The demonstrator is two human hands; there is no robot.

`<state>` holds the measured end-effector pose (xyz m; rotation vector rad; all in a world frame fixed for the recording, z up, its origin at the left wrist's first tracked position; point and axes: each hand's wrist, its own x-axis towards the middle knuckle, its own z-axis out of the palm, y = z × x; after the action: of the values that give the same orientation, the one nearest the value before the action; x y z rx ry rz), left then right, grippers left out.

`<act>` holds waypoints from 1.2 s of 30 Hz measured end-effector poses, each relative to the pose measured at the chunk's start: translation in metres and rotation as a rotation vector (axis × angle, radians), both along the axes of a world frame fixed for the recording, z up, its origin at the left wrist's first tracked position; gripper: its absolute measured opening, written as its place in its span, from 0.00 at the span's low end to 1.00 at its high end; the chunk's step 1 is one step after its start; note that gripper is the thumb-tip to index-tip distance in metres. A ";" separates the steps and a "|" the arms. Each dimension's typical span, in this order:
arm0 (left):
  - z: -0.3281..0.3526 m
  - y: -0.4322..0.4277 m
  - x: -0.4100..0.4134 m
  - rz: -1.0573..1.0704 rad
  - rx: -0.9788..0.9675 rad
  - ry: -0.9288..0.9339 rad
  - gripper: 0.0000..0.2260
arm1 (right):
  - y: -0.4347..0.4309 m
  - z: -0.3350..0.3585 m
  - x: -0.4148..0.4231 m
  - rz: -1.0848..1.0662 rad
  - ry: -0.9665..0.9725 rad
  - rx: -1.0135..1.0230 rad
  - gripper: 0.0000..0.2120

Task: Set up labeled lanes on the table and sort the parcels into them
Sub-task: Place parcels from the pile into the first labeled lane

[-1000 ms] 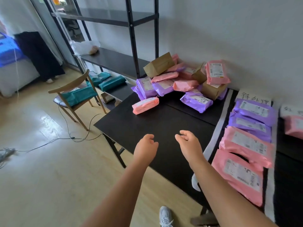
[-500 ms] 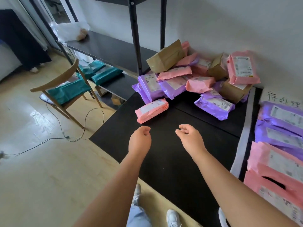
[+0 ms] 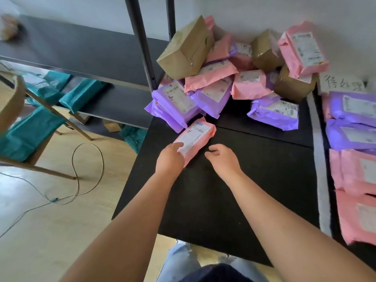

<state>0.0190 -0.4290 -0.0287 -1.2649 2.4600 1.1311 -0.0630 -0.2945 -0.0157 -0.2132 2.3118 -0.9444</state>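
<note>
**Loose pink parcel taken first**

The pink parcel (image 3: 195, 137) lies on the table (image 3: 244, 190) at the near edge of the pile (image 3: 213, 78), the easiest reach. The left hand (image 3: 169, 159) covers its near end; whether it grips cannot be told. The right hand (image 3: 222, 159) hovers beside, loosely curled, empty.

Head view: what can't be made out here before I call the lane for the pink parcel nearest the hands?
All in the head view:
- pink parcel: label print too small; near corner covered by the left hand, grip unclear.
- lane label: handwriting blurred.
- sorted parcels: cut off by the right edge.
- pile: lower parcels buried under upper ones.
</note>
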 end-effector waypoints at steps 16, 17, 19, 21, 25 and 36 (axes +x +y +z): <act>-0.025 -0.020 -0.002 -0.296 0.000 -0.098 0.25 | -0.045 -0.031 -0.003 -0.108 -0.035 0.205 0.03; -0.023 -0.018 -0.001 -0.283 0.013 -0.084 0.24 | -0.041 -0.029 -0.005 -0.106 -0.032 0.198 0.03; -0.016 -0.011 -0.003 -0.239 0.002 -0.019 0.21 | -0.032 -0.022 -0.008 -0.107 -0.023 0.181 0.06; -0.005 -0.003 -0.007 -0.196 -0.011 0.039 0.19 | -0.020 -0.012 -0.013 -0.092 -0.007 0.172 0.09; 0.019 0.016 -0.017 -0.122 0.004 0.150 0.17 | 0.008 0.013 -0.024 -0.142 0.025 0.068 0.08; 0.114 0.081 -0.059 0.224 0.096 0.496 0.11 | 0.103 0.098 -0.060 -0.345 0.112 -0.358 0.06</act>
<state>-0.0402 -0.3477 0.0851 -1.3951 2.5884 1.7875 -0.1230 -0.1920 0.0820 -0.0113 2.3071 -1.5565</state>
